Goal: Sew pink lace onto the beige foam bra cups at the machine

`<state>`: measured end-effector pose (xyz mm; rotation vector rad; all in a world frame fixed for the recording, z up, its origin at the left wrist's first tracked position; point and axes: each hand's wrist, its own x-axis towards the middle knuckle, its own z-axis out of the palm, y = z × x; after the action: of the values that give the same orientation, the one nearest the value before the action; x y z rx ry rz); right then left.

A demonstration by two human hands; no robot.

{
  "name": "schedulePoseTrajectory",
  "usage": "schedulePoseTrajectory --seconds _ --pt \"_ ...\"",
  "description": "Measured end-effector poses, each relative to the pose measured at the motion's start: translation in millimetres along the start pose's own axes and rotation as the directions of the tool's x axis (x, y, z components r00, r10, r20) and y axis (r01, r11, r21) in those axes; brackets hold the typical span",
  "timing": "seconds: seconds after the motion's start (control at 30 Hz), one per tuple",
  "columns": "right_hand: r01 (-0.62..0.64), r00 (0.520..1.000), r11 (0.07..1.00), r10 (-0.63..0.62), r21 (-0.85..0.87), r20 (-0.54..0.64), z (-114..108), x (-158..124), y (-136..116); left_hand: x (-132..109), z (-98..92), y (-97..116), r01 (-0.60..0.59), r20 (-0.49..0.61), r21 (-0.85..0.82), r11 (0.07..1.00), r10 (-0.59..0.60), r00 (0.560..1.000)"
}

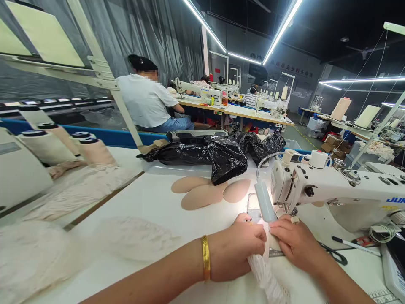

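Observation:
A white sewing machine (335, 185) stands at the right, its small lamp (265, 202) lighting the needle area. Just in front of the needle, my left hand (238, 249) is closed around a bunched strip of white fabric (267, 276), which hangs down toward me. My right hand (292, 238) lies beside it with fingers stretched out, pressing the cloth flat near the presser foot. The needle itself is hidden behind the lamp and fingers. Beyond my left hand, several beige oval pads (202, 196) lie on the white table (152, 207).
Black plastic bags (211, 154) lie along the far edge. Scissors (335, 253) and a pen (356, 245) rest at the right. Pale lace fabric (34, 257) is heaped at the left, near thread cones (41, 145). A seated person (145, 99) works at another machine ahead.

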<state>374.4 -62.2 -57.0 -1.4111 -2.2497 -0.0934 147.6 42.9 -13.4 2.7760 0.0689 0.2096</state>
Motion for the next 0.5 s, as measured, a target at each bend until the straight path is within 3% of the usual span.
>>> schedulePoseTrajectory --seconds 0.5 --pt "-0.027 0.999 0.997 0.029 -0.066 0.024 -1.6 -0.9 0.6 1.9 -1.2 -0.2 0.012 0.002 0.004 1.0 -0.012 1.0"
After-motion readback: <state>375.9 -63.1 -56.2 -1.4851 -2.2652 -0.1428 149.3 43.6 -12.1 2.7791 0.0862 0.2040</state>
